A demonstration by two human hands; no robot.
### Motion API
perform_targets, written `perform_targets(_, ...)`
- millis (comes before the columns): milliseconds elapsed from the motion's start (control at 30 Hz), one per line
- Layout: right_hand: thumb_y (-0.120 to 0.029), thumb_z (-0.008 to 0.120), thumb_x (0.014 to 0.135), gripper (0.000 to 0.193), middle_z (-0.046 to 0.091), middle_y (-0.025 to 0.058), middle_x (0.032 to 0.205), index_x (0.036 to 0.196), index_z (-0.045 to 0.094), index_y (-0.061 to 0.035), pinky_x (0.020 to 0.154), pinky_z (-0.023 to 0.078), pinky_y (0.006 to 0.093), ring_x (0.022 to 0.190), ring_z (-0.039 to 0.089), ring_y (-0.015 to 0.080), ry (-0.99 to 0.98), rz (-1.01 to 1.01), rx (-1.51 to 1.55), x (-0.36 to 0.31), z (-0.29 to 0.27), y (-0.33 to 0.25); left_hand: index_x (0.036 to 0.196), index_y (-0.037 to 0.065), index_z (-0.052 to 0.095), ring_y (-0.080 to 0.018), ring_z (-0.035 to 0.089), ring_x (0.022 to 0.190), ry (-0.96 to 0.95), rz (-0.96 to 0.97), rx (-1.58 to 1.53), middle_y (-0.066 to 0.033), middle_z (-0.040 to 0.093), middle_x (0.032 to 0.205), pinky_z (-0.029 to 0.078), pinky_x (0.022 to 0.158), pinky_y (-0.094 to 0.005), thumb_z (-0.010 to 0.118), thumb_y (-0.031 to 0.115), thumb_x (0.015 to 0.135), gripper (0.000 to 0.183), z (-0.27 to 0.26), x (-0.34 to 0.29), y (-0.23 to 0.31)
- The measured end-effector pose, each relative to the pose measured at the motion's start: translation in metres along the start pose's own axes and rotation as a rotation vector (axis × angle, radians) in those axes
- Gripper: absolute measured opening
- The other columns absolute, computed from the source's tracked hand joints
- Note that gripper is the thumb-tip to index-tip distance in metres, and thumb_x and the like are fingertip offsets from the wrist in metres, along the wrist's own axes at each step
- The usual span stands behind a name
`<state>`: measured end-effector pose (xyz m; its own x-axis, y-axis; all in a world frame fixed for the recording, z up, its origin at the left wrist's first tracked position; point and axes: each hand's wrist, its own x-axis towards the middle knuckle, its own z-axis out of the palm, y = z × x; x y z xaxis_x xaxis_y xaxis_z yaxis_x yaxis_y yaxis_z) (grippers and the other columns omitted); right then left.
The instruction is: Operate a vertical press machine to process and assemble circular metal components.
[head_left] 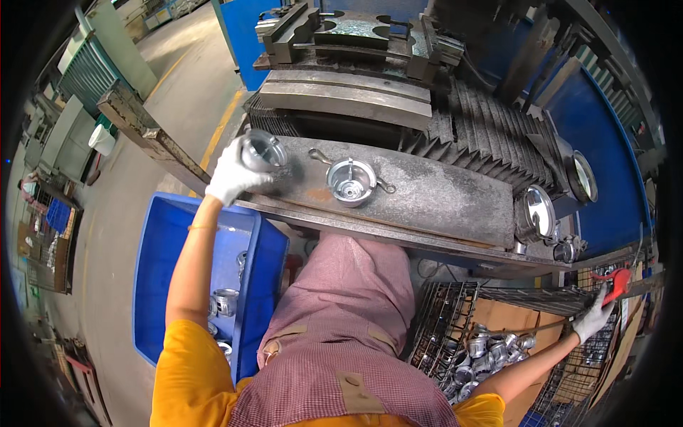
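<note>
My left hand (238, 172), in a white glove, grips a round silvery metal housing (265, 149) over the left end of a grey metal ledge (448, 192). Near the middle of that ledge sits another cup-shaped metal part (351, 182), with a looped metal handle sticking out on either side. Far to the right, my right hand (592, 320), also gloved, is closed at a red tool (616, 284) by the rim of a wire basket. The exact kind of the red tool is too small to make out.
A blue bin (188, 274) with several metal parts stands at lower left. A wire basket (445, 320) at lower right holds cardboard and a pile of metal castings (491, 359). Behind the ledge rises a machine with a fixture (348, 96); round shiny parts (538, 213) stand at its right.
</note>
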<state>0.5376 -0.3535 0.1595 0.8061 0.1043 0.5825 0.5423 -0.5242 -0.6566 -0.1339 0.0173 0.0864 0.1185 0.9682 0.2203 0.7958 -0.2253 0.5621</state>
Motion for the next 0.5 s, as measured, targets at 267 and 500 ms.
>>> perform_targets(267,-0.029,0.066,0.07,0.045,0.066,0.007,0.087,0.105,0.057,-0.0016,0.038,0.032,0.0186,0.045,0.045,0.0054,-1.271,0.229,0.845,-0.172,0.074,-0.202,0.141,0.007,0.017,-0.0248,0.052,0.113,0.012,0.055,-0.895,-0.0128,0.051,0.122,0.042,0.099,-0.0371,0.092,0.02,0.041,0.126,0.04,-0.056,-0.026)
perform_targets(500,-0.048,0.054,0.085,0.054,0.064,0.0169,0.094,0.109,0.051,0.0006,0.078,0.047,0.0348,0.087,0.062,0.0248,-1.963,-0.386,0.446,-0.346,0.167,-0.289,0.13,0.003,0.037,-0.0232,0.053,0.112,0.22,0.054,-0.153,-0.0129,0.055,0.118,0.042,0.097,-0.0333,0.085,0.022,0.055,0.091,0.053,-0.057,-0.02)
